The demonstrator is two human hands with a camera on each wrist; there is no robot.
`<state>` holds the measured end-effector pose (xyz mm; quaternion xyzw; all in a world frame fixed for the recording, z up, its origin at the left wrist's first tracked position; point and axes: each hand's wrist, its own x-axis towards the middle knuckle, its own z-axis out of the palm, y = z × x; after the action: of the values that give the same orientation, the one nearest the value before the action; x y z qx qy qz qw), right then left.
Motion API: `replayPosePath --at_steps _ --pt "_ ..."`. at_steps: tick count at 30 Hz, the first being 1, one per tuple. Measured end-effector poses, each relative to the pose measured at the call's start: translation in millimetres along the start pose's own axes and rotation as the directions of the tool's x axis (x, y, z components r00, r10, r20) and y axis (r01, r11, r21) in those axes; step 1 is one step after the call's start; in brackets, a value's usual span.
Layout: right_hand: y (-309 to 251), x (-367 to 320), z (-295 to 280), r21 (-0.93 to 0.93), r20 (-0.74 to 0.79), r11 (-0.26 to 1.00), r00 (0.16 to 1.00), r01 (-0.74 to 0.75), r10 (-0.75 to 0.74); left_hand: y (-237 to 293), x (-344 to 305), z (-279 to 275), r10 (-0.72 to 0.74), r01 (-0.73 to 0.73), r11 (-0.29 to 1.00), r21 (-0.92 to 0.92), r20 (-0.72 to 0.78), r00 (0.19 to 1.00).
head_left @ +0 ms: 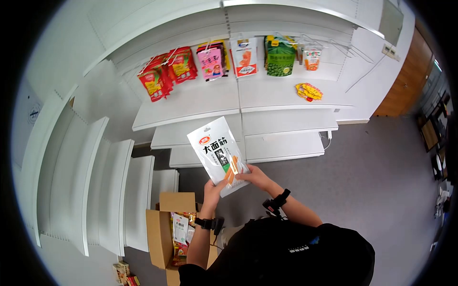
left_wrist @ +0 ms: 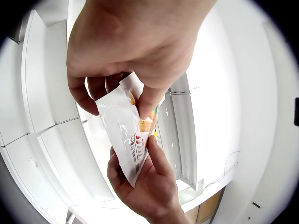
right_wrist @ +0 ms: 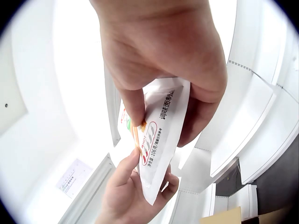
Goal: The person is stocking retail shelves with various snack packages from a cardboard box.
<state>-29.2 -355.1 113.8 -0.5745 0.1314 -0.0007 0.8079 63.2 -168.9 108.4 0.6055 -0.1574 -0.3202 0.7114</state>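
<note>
A white snack bag with dark lettering, a red logo and orange sticks printed on it is held up in front of the shelves. My left hand grips its lower left edge, thumb on the printed front. At the lower right edge, my right hand pinches the bag the same way. In the left wrist view, the bag shows its narrow bottom side, with the left fingers curled behind it. The right wrist view shows the right thumb pressing on the front.
Snack bags hang on hooks above the shelf, among them red bags, a pink bag and a green bag. A yellow packet lies on the shelf. An open cardboard box with more bags stands at lower left.
</note>
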Motion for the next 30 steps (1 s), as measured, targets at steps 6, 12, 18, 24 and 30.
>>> replayPosePath --at_steps 6,12,18,24,30 --pt "-16 -19 -47 0.105 -0.065 0.992 0.996 0.066 -0.059 10 25 53 -0.032 0.026 0.996 0.084 0.070 0.997" --pt "-28 -32 -77 0.158 -0.152 0.982 0.985 0.108 -0.084 18 49 90 -0.053 0.035 0.993 0.116 0.158 0.986" --pt "-45 -33 -104 0.148 -0.206 0.979 0.973 0.140 -0.108 22 76 117 -0.072 0.051 0.992 0.115 0.186 0.980" --pt "-65 -18 -129 0.090 -0.247 0.984 0.961 0.154 -0.128 31 112 137 -0.056 0.027 0.992 0.125 0.239 0.969" --pt "-72 35 -140 0.111 -0.266 0.977 0.953 0.182 -0.147 33 165 122 -0.008 -0.017 0.995 0.094 0.266 0.964"
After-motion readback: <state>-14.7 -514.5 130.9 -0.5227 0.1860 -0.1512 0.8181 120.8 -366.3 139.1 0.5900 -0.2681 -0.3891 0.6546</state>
